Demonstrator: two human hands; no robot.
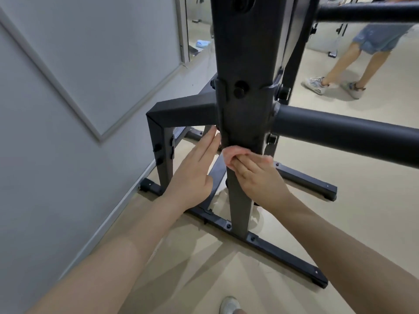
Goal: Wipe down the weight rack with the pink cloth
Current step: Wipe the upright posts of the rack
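Observation:
The black weight rack [243, 64] rises in front of me as a tall square post with round pegs sticking out to the right. My right hand [258, 175] grips the pink cloth [235, 152] and holds it against the front of the post, just below the bolted collar. My left hand [195, 171] has straight fingers and reaches along the post's left side, fingertips by the underside of the left arm of the rack. Most of the cloth is bunched under my right fingers.
A grey wall [68, 109] with a framed panel runs close on the left. The rack's base bars [267, 243] lie on the beige floor. Another person's legs [353, 64] stand at the upper right. My shoe tip [230, 304] shows at the bottom.

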